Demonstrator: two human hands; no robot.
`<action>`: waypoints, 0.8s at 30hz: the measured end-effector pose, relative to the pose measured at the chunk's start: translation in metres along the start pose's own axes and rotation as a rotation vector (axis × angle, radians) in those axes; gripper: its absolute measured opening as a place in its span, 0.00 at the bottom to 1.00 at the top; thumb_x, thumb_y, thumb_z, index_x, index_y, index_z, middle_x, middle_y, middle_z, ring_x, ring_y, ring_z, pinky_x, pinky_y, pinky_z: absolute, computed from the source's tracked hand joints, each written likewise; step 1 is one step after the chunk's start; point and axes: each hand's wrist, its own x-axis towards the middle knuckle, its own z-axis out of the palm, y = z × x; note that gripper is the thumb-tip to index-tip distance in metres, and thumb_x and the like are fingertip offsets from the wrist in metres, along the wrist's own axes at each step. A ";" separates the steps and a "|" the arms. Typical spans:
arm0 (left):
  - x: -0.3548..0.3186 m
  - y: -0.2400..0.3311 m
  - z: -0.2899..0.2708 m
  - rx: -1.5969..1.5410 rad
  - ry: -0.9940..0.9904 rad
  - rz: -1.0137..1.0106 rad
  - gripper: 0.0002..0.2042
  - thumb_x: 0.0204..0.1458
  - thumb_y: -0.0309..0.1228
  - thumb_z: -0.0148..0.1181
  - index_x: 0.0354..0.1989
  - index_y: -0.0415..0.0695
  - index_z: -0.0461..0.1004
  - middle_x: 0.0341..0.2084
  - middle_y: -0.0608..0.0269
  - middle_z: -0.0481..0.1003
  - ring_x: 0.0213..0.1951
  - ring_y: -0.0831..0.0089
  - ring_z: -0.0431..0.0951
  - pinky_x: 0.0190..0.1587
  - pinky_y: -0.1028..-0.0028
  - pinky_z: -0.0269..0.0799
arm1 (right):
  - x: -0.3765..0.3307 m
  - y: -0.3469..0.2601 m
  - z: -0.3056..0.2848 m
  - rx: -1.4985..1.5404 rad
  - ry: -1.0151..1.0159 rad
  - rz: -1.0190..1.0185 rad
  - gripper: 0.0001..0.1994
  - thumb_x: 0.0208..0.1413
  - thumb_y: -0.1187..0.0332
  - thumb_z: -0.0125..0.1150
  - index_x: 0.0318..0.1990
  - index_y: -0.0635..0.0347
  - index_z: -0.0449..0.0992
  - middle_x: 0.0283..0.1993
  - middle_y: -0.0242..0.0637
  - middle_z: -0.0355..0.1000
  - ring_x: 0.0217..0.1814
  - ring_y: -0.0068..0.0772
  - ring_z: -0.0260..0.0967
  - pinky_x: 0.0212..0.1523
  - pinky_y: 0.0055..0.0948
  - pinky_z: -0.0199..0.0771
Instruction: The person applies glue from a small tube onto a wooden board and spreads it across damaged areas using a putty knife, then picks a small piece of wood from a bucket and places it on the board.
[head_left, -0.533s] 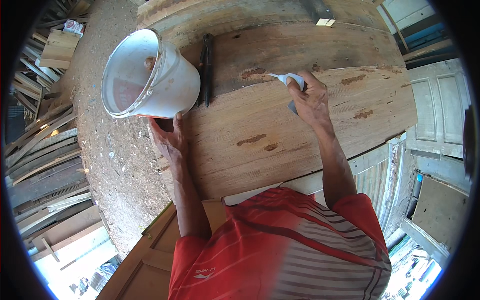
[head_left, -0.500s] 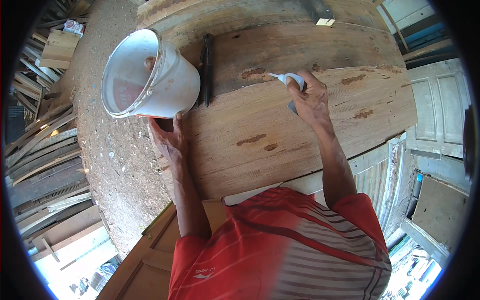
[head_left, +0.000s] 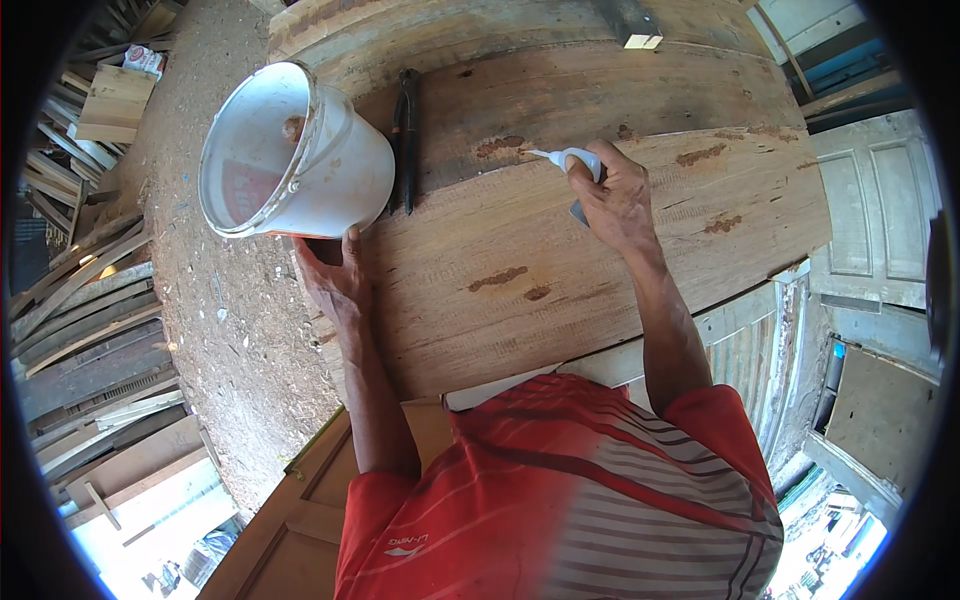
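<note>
**While you squeeze the bottle, the pail stays propped**

Your right hand (head_left: 615,195) is clenched around a small white plastic squeeze bottle (head_left: 575,158), nozzle on the wide wooden panel (head_left: 560,260). Your left hand (head_left: 335,275), open-palmed, supports the tilted white plastic bucket (head_left: 290,150) at the panel's left edge.

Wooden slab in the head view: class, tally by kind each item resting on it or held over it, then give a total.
White bucket: 1, tilted, left hand at its base
White squeeze bottle: 1, in right hand
Dark hand tool: 1, lying beside the bucket
Small pale wood block: 1
Total: 4 on the wooden slab
</note>
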 end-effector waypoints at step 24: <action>-0.001 -0.001 0.000 0.026 -0.003 0.002 0.47 0.55 0.53 0.71 0.73 0.32 0.56 0.64 0.34 0.68 0.67 0.43 0.68 0.69 0.53 0.63 | 0.000 0.003 -0.003 -0.059 0.009 0.007 0.10 0.62 0.66 0.65 0.36 0.64 0.76 0.26 0.39 0.73 0.27 0.27 0.68 0.30 0.33 0.71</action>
